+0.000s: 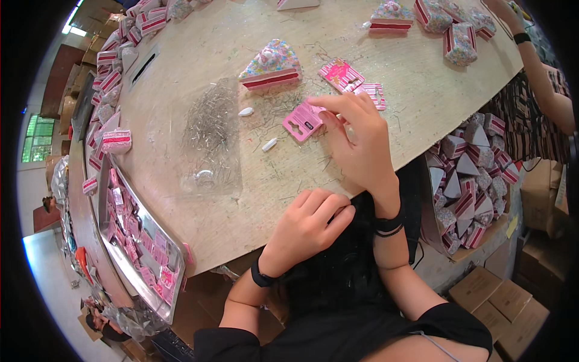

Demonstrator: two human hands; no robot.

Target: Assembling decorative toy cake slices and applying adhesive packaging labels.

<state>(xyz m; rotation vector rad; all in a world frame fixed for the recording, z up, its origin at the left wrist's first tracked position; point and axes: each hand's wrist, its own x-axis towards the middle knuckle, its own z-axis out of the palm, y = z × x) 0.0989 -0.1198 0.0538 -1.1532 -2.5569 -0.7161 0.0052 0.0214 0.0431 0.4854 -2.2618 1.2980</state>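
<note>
Right hand point(362, 139) — at pink card point(297, 125) (left hand point(307, 226) curled).

The left forearm point(241, 306) and right forearm point(392, 248) are extending from seven and four o'clock; the left hand point(309, 224) is lying loosely curled, the right hand point(365, 137) pointing its index finger point(332, 103) toward nine.

Slim dark strip point(143, 68) on left part of bench point(163, 223). Window with greenish panes point(37, 137) at far left, bright light point(76, 30) higher up. Crumpled silvery plastic point(136, 323) at lower left. Co-worker's arm point(546, 96) at upper right, black band point(522, 38) around wrist. Brown cardboard boxes point(505, 303) grouped at lower right.
</note>
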